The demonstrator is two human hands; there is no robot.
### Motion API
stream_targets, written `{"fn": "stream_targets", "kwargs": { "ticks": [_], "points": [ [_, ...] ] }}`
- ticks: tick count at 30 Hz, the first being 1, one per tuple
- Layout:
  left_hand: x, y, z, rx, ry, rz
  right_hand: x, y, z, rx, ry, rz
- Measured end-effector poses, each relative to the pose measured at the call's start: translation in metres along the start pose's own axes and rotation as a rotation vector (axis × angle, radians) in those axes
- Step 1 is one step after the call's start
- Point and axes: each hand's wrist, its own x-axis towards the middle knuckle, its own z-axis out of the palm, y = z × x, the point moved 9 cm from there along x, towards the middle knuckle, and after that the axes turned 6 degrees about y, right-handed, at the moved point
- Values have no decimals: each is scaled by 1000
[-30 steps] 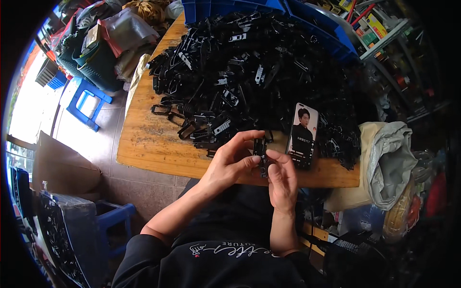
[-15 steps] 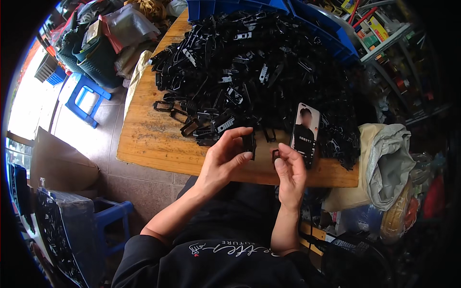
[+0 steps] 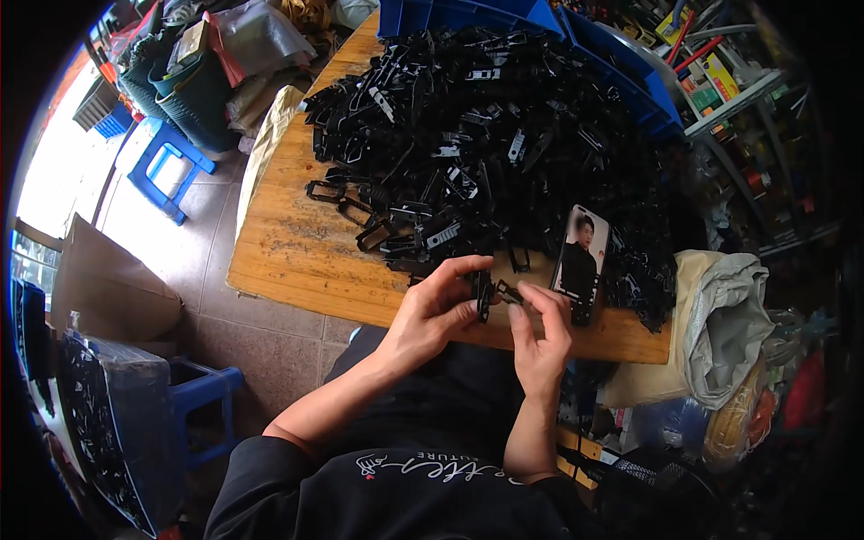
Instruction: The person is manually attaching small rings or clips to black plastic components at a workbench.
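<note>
My left hand (image 3: 432,310) is closed, with a narrow black plastic part (image 3: 484,297) standing upright between thumb and fingers. Facing it, my right hand (image 3: 542,337) pinches a small black frame-shaped piece (image 3: 509,292) at the fingertips. The two pieces are close together; whether they touch I cannot make out. Just beyond my hands spreads a large heap of black plastic parts (image 3: 468,153), some of them open rectangular frames (image 3: 355,211). A phone (image 3: 580,256) with a person on its lit screen leans against the heap, right of my right hand.
The heap lies on a wooden table (image 3: 279,252), with blue crates (image 3: 621,72) behind it. A grey sack (image 3: 727,319) hangs by the right edge. Blue stools (image 3: 166,171) stand on the tiled floor at the left. A cluttered shelf (image 3: 733,103) is at the far right.
My hands have come closer together, and the small frame piece has turned and moved left toward the part in my left hand. The whole view has shifted slightly.
</note>
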Motion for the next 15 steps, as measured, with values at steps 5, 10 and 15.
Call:
{"fn": "stream_targets", "kwargs": {
  "ticks": [5, 10, 15],
  "points": [
    [-3, 5, -3, 155, 63, 218, 3, -12, 17, 332, -150, 173],
    [-10, 6, -6, 247, 59, 247, -7, -9, 25, 443, -203, 251],
    [-17, 3, -15, 196, 126, 231, -32, 4, 37, 863, -264, 582]
  ]
}}
